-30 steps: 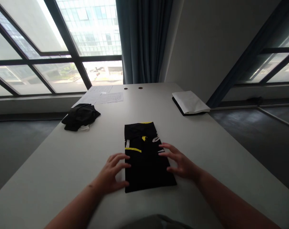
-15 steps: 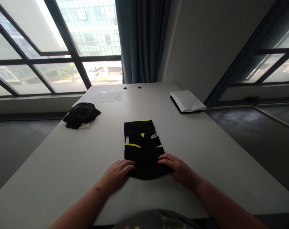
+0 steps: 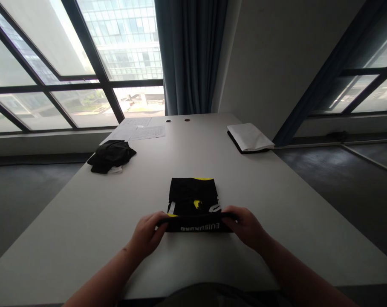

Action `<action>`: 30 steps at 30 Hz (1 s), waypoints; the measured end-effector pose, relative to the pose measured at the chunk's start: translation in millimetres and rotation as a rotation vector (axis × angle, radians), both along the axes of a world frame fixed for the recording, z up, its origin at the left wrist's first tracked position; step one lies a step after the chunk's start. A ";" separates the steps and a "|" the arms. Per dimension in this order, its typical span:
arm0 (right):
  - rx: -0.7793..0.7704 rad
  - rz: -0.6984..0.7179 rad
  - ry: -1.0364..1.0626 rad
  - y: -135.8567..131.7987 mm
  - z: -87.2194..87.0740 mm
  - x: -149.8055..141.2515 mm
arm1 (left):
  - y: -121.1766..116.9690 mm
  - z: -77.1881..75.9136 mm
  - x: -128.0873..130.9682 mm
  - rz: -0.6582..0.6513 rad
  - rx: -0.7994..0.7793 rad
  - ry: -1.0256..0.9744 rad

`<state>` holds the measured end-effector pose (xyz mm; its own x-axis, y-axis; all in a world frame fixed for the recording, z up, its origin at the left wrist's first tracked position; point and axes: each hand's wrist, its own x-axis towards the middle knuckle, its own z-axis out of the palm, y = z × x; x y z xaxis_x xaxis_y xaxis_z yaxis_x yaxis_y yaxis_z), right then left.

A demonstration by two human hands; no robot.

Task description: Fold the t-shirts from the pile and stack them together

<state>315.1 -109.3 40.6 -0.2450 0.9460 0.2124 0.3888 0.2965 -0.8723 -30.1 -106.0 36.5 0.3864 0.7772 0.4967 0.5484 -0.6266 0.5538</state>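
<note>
A: Entry, head view. Landmark is the folded black garment [image 3: 193, 200], yellow and white markings, lying flat on the white table [image 3: 276, 204], centred in front of the person and near the table's near edge.

B: Hands?

A: Left hand [image 3: 147, 234] grips the garment's near-left corner, fingers curled over the raised edge. Right hand [image 3: 246, 228] grips the near-right corner the same way. Both clenched on cloth, neither flat on the table.

B: What is raised?

A: The near hem only. It stands up as a band between the two hands, white lettering showing upside down. The far part lies flat, away from the person.

B: Axis?

A: The lifted edge runs left-right, square to the person's line of sight. The flat remainder lies straight beyond it, toward the window. So the garment lies forward of both hands, and the two hands sit level, one at each end; neither is nearer.

B: Surroundings, relative to the garment?

A: Crumpled dark cloth [image 3: 112, 155] far-left of it, well apart. Paper sheets [image 3: 139, 130] beyond that, toward the window. A white folded item on a dark one [image 3: 249, 136] far-right, well apart. Curtain [image 3: 190, 55] straight beyond.
</note>
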 end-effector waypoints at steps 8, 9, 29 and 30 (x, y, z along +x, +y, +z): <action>-0.235 -0.261 0.177 87.0 -1.3 -11.6 | 92.7 9.1 36.0 0.374 -0.245 0.073; -0.195 -0.289 0.111 99.5 -7.3 -10.7 | 106.0 4.3 39.0 0.395 -0.253 0.118; 0.310 -0.133 -0.751 96.6 -36.7 -68.5 | 104.7 -35.4 97.2 0.126 0.008 0.522; 0.273 -0.124 -0.777 95.0 -41.4 -72.3 | 106.5 -40.0 96.5 0.136 -0.006 0.546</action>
